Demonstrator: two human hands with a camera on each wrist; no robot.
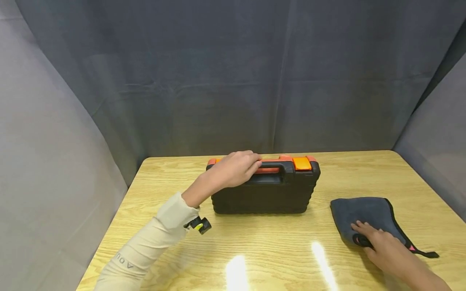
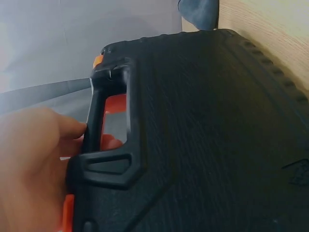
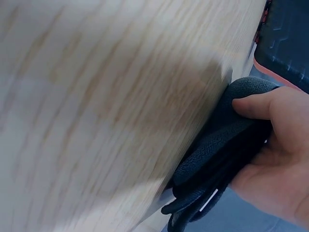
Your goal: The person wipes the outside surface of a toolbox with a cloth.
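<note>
A black tool case (image 1: 262, 198) with red-orange trim stands upright near the back of the table. My left hand (image 1: 236, 167) grips the left part of its carry handle (image 2: 95, 116), thumb on the near side and fingers reaching behind. One orange latch (image 1: 302, 163) shows at the case's right end. To the right, a dark grey fabric pouch (image 1: 349, 210) with black edging lies on the wood. My right hand (image 1: 389, 250) holds its near edge; in the right wrist view the thumb (image 3: 253, 105) presses the bunched cloth, and the other fingers are hidden there.
The wooden table (image 1: 174, 173) reaches back to a dark grey curtain (image 1: 225, 81). Lighter grey cloth walls (image 1: 54, 161) rise on both sides. A black strap (image 1: 426, 253) trails from the pouch toward the right. A small camera (image 1: 199, 225) sits on my left wrist.
</note>
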